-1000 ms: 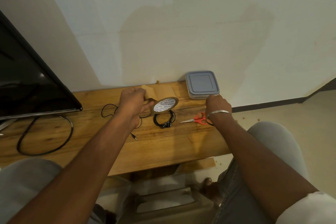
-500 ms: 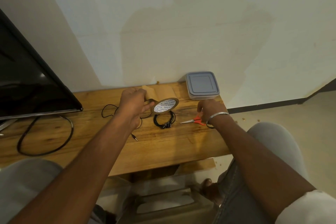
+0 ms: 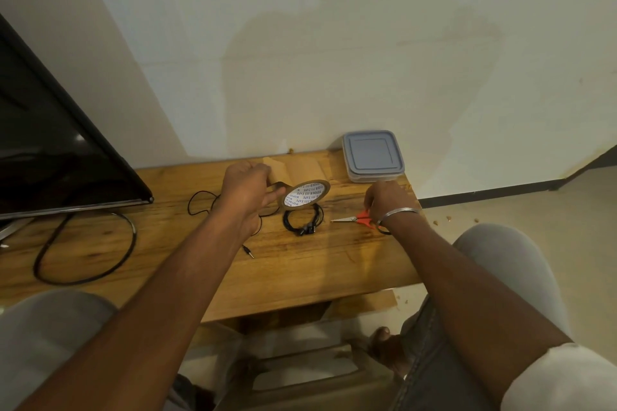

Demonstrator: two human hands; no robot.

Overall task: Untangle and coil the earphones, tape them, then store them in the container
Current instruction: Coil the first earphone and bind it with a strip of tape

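earphones lie coiled on the table; left hand fingers clasp the tape roll; right hand covers the scissors handles, grip hidden.

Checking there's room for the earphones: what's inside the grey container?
Contents hidden. The container has its grey lid on, covering the inside; only lid and pale side wall show.
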